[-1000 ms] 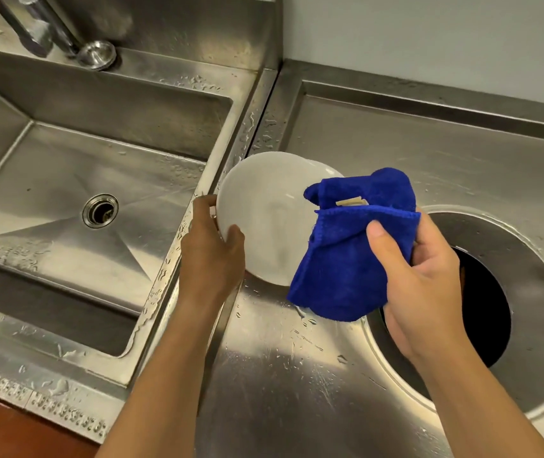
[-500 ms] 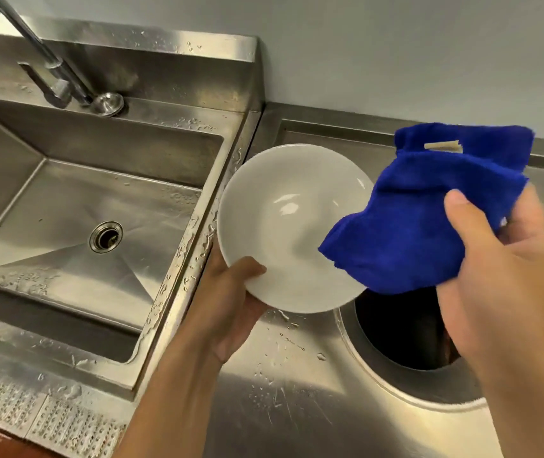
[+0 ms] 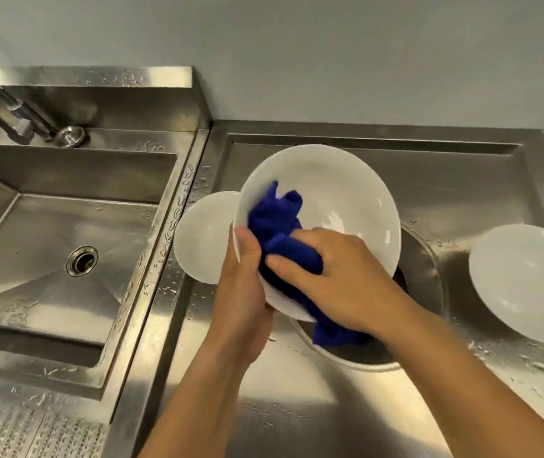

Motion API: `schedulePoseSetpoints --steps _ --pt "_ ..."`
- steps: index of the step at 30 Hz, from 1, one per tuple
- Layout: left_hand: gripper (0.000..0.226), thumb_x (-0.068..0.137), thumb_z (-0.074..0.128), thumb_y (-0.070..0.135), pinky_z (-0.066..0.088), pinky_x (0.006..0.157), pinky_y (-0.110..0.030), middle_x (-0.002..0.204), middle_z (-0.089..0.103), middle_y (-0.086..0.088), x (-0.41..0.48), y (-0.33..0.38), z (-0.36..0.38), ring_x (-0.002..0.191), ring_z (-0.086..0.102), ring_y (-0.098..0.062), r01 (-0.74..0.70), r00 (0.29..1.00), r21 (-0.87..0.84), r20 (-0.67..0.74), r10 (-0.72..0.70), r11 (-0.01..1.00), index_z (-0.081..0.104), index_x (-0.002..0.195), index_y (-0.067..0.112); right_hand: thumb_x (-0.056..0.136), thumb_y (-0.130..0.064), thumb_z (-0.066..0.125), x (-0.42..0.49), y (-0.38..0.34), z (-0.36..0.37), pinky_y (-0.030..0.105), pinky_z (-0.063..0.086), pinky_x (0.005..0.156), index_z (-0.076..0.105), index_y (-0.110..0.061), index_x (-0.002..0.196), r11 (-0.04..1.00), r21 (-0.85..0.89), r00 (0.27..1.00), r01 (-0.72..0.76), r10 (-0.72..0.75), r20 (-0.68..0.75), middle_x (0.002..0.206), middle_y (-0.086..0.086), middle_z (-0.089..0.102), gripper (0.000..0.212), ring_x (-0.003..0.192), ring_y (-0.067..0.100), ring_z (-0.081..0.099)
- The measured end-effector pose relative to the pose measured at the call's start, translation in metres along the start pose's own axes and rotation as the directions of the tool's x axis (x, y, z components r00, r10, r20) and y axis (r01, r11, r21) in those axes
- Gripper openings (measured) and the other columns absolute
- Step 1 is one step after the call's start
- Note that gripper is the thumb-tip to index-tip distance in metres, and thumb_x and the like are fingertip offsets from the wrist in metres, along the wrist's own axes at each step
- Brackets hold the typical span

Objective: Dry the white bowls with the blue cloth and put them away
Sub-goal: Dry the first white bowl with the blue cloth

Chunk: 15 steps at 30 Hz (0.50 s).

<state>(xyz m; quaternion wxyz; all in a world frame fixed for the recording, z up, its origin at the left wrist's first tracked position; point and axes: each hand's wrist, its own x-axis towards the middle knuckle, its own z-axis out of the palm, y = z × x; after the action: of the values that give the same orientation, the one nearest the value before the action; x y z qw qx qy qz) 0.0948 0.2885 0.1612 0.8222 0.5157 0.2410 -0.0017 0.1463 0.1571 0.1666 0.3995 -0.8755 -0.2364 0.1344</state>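
A held white bowl (image 3: 340, 200) is seen tilted toward the camera at the middle of the view, and a bunched blue cloth (image 3: 277, 223) is pressed into its inside, one end trailing over the rim at six o'clock. A second white bowl (image 3: 201, 236), with nothing in it, is partly hidden behind it at nine o'clock; a third white bowl (image 3: 528, 282) lies well apart at four o'clock. All are carried by a wet steel surface (image 3: 297, 408) with a dark round opening (image 3: 422, 269) below the held bowl. A sink basin (image 3: 49, 226) with drain (image 3: 82, 261) and faucet (image 3: 16, 107) is set at nine o'clock, under a pale wall (image 3: 297, 44). The rim is gripped at seven o'clock by the left hand (image 3: 244, 292), thumb inside; the cloth is clutched by the right hand (image 3: 340, 272), fingers curled.
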Motion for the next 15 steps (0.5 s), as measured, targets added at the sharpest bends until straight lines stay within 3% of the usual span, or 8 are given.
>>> schedulePoseSetpoints --steps 2,4,6,8,10,11,13,15 --pt "0.065 0.087 0.047 0.064 0.064 0.092 -0.048 0.129 0.077 -0.002 -0.007 -0.005 0.007 0.117 0.075 -0.024 -0.026 0.999 0.013 -0.033 0.026 1.0 0.057 0.145 0.036 0.086 -0.065 0.052 -0.019 0.024 -0.019 0.026 0.041 0.055 0.061 -0.033 0.079 0.957 -0.285 0.996 -0.063 0.077 0.036 0.074 -0.01 0.056 0.034 0.066 0.009 0.056" --pt "0.066 0.082 0.05 0.068 0.062 0.092 -0.057 0.13 0.076 0.008 -0.02 -0.014 0.02 0.116 0.075 -0.019 -0.021 0.999 0.045 -0.04 0.022 0.999 0.054 0.145 0.048 0.09 -0.053 0.061 -0.023 0.043 -0.037 0.03 0.037 0.058 0.057 -0.032 0.081 0.902 -0.392 0.981 -0.182 0.141 -0.13 0.079 -0.009 0.05 0.023 0.07 0.018 0.055" --pt "0.061 0.083 0.05 0.067 0.063 0.092 -0.054 0.13 0.075 0.015 -0.03 -0.026 0.036 0.117 0.074 -0.014 0.01 1.0 0.044 -0.029 -0.008 0.999 0.055 0.142 0.051 0.094 -0.04 0.065 -0.011 0.049 -0.039 0.031 0.04 0.069 0.064 -0.022 0.096 0.918 -0.311 0.933 -0.246 0.137 -0.334 0.094 0.002 0.058 0.018 0.082 0.025 0.058" --pt "0.059 0.086 0.048 0.065 0.063 0.093 -0.047 0.133 0.074 0.014 -0.034 -0.029 0.052 0.121 0.072 -0.014 0.016 1.0 0.067 -0.015 -0.015 0.998 0.057 0.142 0.048 0.096 -0.034 0.067 0.004 0.038 -0.027 0.034 0.045 0.077 0.068 -0.016 0.107 0.986 -0.058 0.887 -0.154 0.113 -0.447 0.105 0.008 0.065 0.021 0.092 0.027 0.061" --pt "0.061 0.091 0.043 0.061 0.056 0.106 -0.049 0.137 0.073 0.005 -0.03 -0.021 0.057 0.127 0.069 -0.018 -0.035 0.997 0.106 -0.06 0.041 0.994 0.056 0.146 0.037 0.096 -0.043 0.064 0.007 0.022 -0.017 0.033 0.049 0.077 0.071 -0.024 0.101 0.977 0.21 0.943 -0.035 0.102 -0.316 0.097 -0.001 0.072 0.021 0.087 0.016 0.066" --pt "0.06 0.096 0.04 0.059 0.053 0.11 -0.05 0.136 0.073 0.001 -0.027 -0.017 0.054 0.127 0.069 -0.02 -0.078 0.992 0.135 -0.092 0.091 0.988 0.056 0.147 0.032 0.095 -0.053 0.06 -0.001 0.018 -0.014 0.03 0.05 0.073 0.071 -0.028 0.096 0.969 0.246 0.979 -0.025 0.073 -0.19 0.089 -0.008 0.074 0.027 0.081 0.007 0.066" --pt "0.061 0.094 0.039 0.063 0.06 0.101 -0.049 0.127 0.076 -0.001 -0.022 -0.007 0.043 0.118 0.073 -0.022 -0.135 0.981 0.199 -0.114 0.16 0.971 0.056 0.145 0.034 0.086 -0.071 0.05 -0.022 0.025 -0.02 0.028 0.053 0.067 0.07 -0.034 0.088 0.995 0.086 0.998 -0.06 0.058 0.03 0.079 -0.013 0.071 0.042 0.073 0.004 0.065" --pt "0.063 0.085 0.043 0.069 0.066 0.085 -0.047 0.123 0.077 0.005 -0.025 -0.005 0.035 0.112 0.076 -0.02 -0.152 0.98 0.223 -0.094 0.176 0.963 0.055 0.143 0.047 0.083 -0.072 0.05 -0.03 0.049 -0.038 0.035 0.053 0.063 0.07 -0.031 0.084 0.973 -0.215 0.996 -0.079 0.088 0.032 0.079 -0.011 0.062 0.046 0.071 0.011 0.063"
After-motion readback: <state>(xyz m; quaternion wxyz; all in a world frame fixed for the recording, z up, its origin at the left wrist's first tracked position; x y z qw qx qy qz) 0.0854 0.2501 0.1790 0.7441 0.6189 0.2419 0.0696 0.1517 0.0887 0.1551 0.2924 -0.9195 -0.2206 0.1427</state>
